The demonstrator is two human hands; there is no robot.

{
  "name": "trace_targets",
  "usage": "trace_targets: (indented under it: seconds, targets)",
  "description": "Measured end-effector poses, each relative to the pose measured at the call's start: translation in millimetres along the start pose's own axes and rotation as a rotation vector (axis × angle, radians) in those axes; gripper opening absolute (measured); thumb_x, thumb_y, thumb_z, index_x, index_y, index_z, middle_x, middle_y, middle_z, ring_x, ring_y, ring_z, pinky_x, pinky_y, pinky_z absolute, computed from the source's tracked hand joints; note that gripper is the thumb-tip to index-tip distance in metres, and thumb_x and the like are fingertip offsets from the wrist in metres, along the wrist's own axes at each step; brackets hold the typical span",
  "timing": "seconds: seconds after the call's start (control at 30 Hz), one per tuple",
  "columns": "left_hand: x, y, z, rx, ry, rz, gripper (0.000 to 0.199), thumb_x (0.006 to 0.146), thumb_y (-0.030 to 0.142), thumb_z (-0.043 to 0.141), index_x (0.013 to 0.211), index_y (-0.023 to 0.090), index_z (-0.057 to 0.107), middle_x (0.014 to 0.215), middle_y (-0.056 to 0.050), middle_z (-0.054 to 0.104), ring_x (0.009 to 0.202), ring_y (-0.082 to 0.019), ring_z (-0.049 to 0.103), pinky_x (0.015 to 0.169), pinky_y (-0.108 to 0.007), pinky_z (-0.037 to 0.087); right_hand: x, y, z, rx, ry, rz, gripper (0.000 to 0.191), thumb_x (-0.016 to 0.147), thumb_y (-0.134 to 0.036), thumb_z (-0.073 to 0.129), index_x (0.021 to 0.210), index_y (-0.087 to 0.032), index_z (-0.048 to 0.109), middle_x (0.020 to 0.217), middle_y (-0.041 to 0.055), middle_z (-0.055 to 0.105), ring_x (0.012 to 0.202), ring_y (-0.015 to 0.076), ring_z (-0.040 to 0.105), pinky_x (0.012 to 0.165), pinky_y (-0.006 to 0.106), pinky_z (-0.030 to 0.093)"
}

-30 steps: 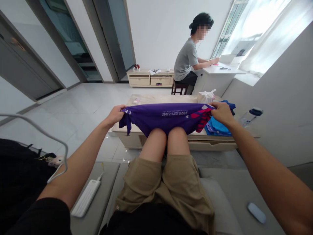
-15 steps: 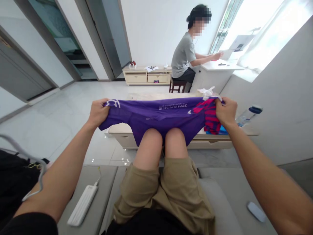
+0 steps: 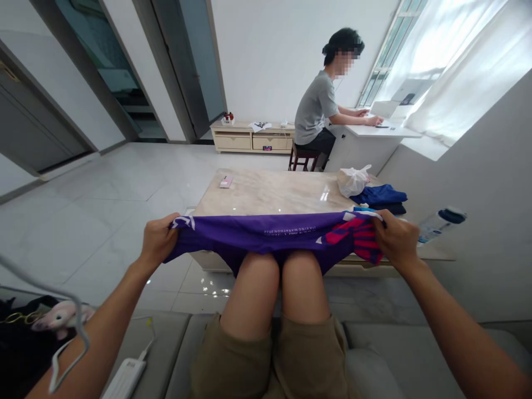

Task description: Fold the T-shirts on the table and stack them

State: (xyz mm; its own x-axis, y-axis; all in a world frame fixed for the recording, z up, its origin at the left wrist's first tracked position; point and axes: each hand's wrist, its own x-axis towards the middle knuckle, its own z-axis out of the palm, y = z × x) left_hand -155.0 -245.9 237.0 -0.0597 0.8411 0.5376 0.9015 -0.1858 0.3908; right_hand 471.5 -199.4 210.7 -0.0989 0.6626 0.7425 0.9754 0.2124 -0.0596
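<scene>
A purple T-shirt [image 3: 249, 230] with white lettering and a red striped patch is stretched sideways between my hands, above and in front of my knees. My left hand [image 3: 160, 238] is closed on the sleeve end at the left, beside a white print. On the right, my right hand [image 3: 395, 237] grips the other end next to the red striped part. The lower part of the shirt hangs against my knees, and some of it is hidden behind them.
Beyond the shirt stands a marble-topped coffee table [image 3: 266, 191] with a white plastic bag [image 3: 353, 180], folded blue clothes [image 3: 380, 195] and a water bottle [image 3: 440, 224]. A white power strip [image 3: 124, 379] lies on the grey sofa [image 3: 166, 338]. A person [image 3: 318, 105] sits at a white desk [image 3: 374, 130].
The shirt and both hands now appear lower in the view, and more of the coffee table shows. Both hands keep their grip. The seated person's hands have come down to the desk.
</scene>
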Motion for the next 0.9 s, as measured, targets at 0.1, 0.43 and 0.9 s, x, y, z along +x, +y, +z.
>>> trace_targets:
  seconds: [0.1,0.43,0.9]
  targets:
    - [3,-8,10.8,-0.005,-0.007,-0.021,0.033,0.092,0.044,0.047,0.067,0.023,0.054,0.054,0.005,0.045,0.053,-0.013,0.043,0.06,-0.025,0.033,-4,7,19,0.029,0.01,0.007,0.059,0.113,-0.056,0.037,0.083,-0.02,0.073,0.061,0.0064,0.063,0.056,0.02,0.056,0.059,0.032,0.029]
    - [131,-21,150.5,0.31,-0.387,-0.34,0.043,0.105,0.048,0.048,0.109,0.018,0.079,0.108,-0.016,0.083,0.102,-0.033,0.075,0.082,-0.035,0.055,88,-14,173,-0.094,-0.543,0.317,0.041,0.111,-0.039,0.047,0.121,-0.013,0.076,0.111,0.0204,0.08,0.101,0.0313,0.073,0.079,0.035,0.047]
    - [-48,18,316.8,0.317,-0.414,-0.063,0.064,0.113,0.043,0.035,0.171,0.017,0.044,0.179,-0.012,0.037,0.167,-0.033,0.034,0.137,-0.061,0.025,-116,-112,243,-0.09,-0.691,0.248,0.069,0.113,-0.045,0.025,0.174,-0.014,0.039,0.183,0.015,0.028,0.17,0.0319,0.022,0.136,0.055,0.012]
